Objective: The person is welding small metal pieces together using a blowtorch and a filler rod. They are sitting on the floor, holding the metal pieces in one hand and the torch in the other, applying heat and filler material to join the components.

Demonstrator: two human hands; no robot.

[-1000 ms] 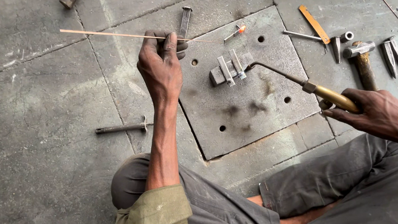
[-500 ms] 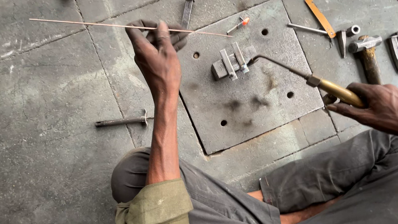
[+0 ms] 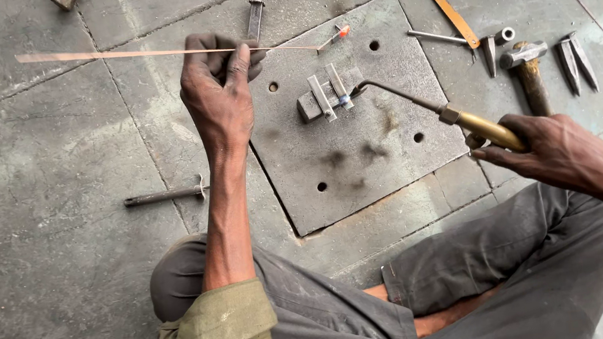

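1. The left hand (image 3: 220, 99) has its fingers closed around a thin rod (image 3: 149, 54), which runs left to right across the far side of the scene; its right end reaches over the far edge of the steel plate (image 3: 360, 147).
2. The right hand (image 3: 556, 150) has its fingers wrapped tight around the brass handle of a torch (image 3: 456, 116). The torch's thin curved neck reaches left to the small metal pieces (image 3: 327, 97) that lie together on the far part of the plate.
3. The torch tip sits right at the joint, where a small bluish glow shows. The rod tip is apart from the joint, a little farther away.
4. To do this well, I judge the heat should stay on the joint and not on the rod, with the rod tip brought in to touch only once the metal is hot enough.
5. A steady right wrist matters: the neck is long, so a small tilt would swing the tip off the pieces.
6. A hammer (image 3: 527, 69) and chisels (image 3: 578, 60) lie on the floor to the right, well apart from the work.
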